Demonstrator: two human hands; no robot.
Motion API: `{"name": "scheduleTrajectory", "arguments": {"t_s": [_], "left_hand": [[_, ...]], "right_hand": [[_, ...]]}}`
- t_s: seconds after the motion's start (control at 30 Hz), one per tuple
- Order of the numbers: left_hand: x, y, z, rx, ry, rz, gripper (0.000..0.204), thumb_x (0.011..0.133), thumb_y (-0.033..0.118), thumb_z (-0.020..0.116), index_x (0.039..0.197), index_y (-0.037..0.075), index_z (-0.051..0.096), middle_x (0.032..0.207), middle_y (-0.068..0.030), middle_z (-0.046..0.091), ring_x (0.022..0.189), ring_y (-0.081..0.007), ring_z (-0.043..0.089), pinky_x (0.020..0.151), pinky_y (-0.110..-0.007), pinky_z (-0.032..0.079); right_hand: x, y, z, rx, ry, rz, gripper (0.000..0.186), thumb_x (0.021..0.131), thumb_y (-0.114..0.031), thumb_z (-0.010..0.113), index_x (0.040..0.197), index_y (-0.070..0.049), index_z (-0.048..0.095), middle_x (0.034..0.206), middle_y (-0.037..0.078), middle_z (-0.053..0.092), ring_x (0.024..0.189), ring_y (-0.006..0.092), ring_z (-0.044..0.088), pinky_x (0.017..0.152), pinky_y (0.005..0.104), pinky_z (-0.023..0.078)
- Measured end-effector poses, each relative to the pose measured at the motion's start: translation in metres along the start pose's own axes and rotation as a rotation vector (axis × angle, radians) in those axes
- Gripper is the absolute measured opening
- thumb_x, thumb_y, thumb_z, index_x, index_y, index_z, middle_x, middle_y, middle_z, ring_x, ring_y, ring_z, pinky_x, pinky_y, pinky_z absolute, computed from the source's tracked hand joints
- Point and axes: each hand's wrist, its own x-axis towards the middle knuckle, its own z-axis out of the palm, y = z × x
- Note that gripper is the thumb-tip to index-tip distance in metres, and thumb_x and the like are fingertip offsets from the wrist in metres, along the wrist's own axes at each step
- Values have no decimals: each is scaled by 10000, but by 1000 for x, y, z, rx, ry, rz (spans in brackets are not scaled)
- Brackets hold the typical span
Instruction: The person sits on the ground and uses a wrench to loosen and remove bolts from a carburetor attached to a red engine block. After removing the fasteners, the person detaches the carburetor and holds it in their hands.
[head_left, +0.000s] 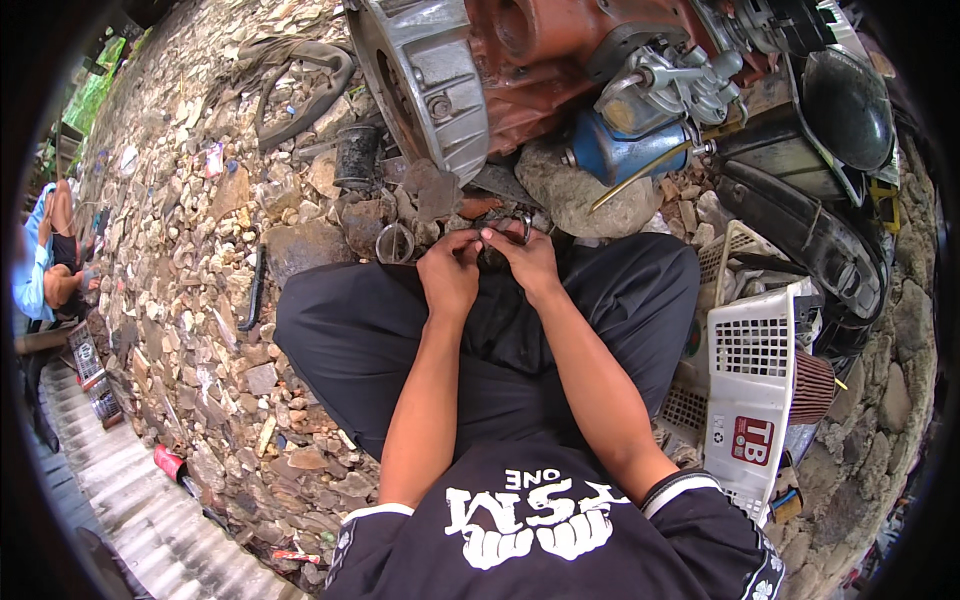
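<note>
In front of my crossed legs, my left hand and my right hand meet with their fingertips together. Both are closed in a pinch. Whatever lies between the fingers is too small and too covered to name. A dark, shiny curved piece shows at the fingers of my right hand. Just left of my hands, a clear round cup rests on the stones. Beyond them stands a large engine assembly with a silver metal housing and a reddish-brown casing.
A blue metal canister sits by a big rock. White plastic crates and black motorcycle parts crowd my right side. Leftward, stony ground holds a dark can and a black bar. Another person sits far left.
</note>
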Motion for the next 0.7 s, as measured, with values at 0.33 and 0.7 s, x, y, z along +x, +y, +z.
{"name": "scheduleTrajectory", "arguments": {"t_s": [0.33, 0.7], "left_hand": [[-1, -2, 3, 93, 48, 135, 130, 829, 21, 805, 942, -11, 748, 790, -167, 745, 699, -222, 743, 655, -332, 550], [7, -2, -6, -447, -21, -474, 181, 915, 100, 776, 1049, 15, 692, 842, -41, 695, 720, -117, 667, 632, -289, 609]], "right_hand": [[-4, -14, 2, -70, 55, 144, 283, 858, -211, 840, 1062, -34, 754, 1002, 31, 741, 938, 102, 662, 873, 250, 498], [-4, -22, -9, 94, -57, 270, 362, 845, -94, 810, 1198, -74, 734, 1046, 34, 741, 886, 109, 672, 728, 252, 497]]}}
